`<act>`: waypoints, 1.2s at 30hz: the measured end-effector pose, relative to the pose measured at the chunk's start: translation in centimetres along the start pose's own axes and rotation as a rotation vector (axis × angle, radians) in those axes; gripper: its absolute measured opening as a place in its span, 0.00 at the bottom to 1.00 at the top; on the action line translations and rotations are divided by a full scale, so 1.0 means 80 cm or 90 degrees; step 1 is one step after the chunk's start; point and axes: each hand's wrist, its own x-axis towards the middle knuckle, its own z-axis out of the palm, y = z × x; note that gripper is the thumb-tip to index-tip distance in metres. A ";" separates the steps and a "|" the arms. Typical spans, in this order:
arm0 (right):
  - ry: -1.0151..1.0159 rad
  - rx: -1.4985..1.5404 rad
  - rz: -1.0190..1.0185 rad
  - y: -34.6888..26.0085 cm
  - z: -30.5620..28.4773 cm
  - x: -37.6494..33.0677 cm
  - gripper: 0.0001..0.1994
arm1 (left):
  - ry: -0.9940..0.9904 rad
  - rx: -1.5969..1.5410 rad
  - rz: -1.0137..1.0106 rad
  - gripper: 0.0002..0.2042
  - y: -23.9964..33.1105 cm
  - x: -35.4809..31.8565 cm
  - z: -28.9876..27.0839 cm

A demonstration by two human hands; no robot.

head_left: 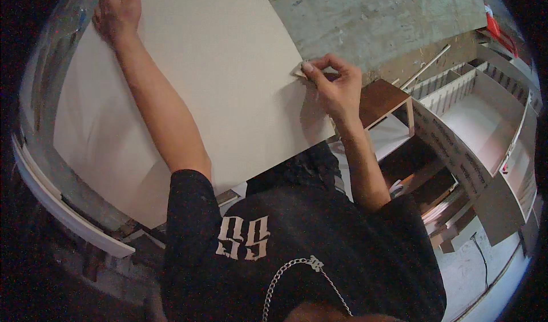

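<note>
A large cream-white panel (200, 76) lies flat in front of me and reaches back to my body. At its far left edge is my left hand (119, 11), its fingers curled at the edge and partly cut off by the picture's top. My right hand (339, 85) is by the panel's right edge. Thumb and forefinger there pinch a small, thin, pale piece (299, 71), held against or just over that edge. Its exact kind is too small to tell.
The panel rests on a worn grey-green work surface (371, 19). At the right stand open cabinet-like boxes (485, 116) and a brown-topped box (388, 99). A thin pale strip (425, 66) leans there. A curved white strip (74, 219) runs along the lower left. Something red (501, 36) hangs far right.
</note>
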 end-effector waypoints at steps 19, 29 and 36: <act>-0.018 -0.033 -0.057 0.008 0.007 -0.002 0.06 | 0.130 -0.048 0.116 0.29 0.020 -0.026 -0.021; -0.087 -0.192 -0.394 0.011 -0.052 -0.025 0.11 | -0.008 -0.073 0.080 0.29 0.024 -0.013 -0.039; -0.079 -0.206 -0.430 0.031 -0.027 -0.048 0.11 | 0.003 -0.053 0.084 0.29 0.027 -0.011 -0.038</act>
